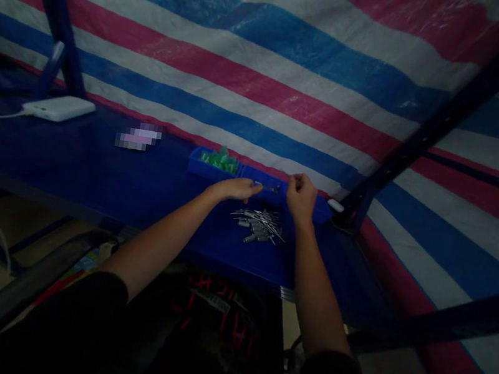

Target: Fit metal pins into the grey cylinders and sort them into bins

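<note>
My left hand (240,190) reaches in from the left with thumb and fingers pinched together at the front of a blue bin (252,172). A thin, light-coloured piece shows at its fingertips, too small to name. My right hand (301,200) is raised at the bin's right part, its fingers curled together; what they hold, if anything, is hidden. Between the hands, small metal pieces (272,188) show at the bin. Just below them, a loose pile of thin metal rods with thicker grey ends (260,223) lies on the blue table (159,188).
Green translucent pieces (220,160) fill a blue box left of the bin. Farther left lie a blurred pink item (140,136) and a white power bank (60,108) with a cable. A small white object (335,205) sits right, near a dark frame post (399,138). Striped sheeting (249,67) hangs behind.
</note>
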Tool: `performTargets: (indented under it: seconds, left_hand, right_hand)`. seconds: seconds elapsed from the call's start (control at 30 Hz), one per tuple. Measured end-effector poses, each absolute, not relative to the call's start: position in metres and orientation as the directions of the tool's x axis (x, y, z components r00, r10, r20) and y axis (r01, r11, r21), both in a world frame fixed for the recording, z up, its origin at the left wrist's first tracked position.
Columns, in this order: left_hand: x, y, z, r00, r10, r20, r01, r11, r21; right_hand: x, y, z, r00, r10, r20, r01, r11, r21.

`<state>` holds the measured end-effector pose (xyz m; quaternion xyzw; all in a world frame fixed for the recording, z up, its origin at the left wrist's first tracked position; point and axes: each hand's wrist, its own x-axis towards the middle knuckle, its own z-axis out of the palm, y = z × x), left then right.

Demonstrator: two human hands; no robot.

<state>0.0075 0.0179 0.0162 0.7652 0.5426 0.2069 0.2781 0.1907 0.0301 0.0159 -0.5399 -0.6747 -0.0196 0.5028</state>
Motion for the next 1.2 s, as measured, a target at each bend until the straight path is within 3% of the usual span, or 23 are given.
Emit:
performTargets:
  seconds: [0.1,0.2,0.27,0.5,0.67,0.83,0.9,1.0,1.2]
  left_hand:
    - [0.003,0.015,0.016,0.387,0.904,-0.183,0.871,-0.293,0.394]
    - [0.001,0.013,0.017,0.303,0.939,-0.162,0.939,-0.265,0.22]
    - [0.0,0.013,0.018,0.253,0.96,-0.122,0.957,-0.23,0.179]
    - [-0.003,0.015,0.02,0.359,0.92,-0.159,0.912,-0.31,0.269]
    - [-0.001,0.016,0.017,0.317,0.941,-0.121,0.916,-0.271,0.296]
    - [0.003,0.019,0.016,0.408,0.913,0.009,0.777,-0.352,0.522]
    - [0.003,0.022,0.016,0.397,0.915,0.076,0.685,-0.351,0.638]
    - [0.002,0.024,0.016,0.41,0.909,0.071,0.565,-0.315,0.763]
    - [0.001,0.022,0.021,0.451,0.891,0.058,0.387,-0.254,0.886]
  right_hand:
    - [0.22,0.041,0.014,0.365,0.659,0.657,0.723,0.244,-0.646]
    - [0.236,0.048,0.012,0.488,0.66,0.571,0.628,0.188,-0.755]
    - [0.235,0.049,0.012,0.474,0.679,0.561,0.608,0.208,-0.766]
    - [0.2,0.034,0.015,0.191,0.769,0.61,0.663,0.357,-0.658]
    - [0.177,0.028,0.009,-0.057,0.816,0.575,0.717,0.434,-0.545]
    - [0.163,0.023,0.006,-0.335,0.825,0.456,0.684,0.545,-0.485]
    - [0.162,0.021,0.008,-0.378,0.811,0.447,0.658,0.575,-0.486]
    - [0.164,0.017,0.012,-0.378,0.787,0.487,0.637,0.603,-0.48]
    - [0.167,0.016,0.016,-0.396,0.764,0.51,0.565,0.64,-0.52]
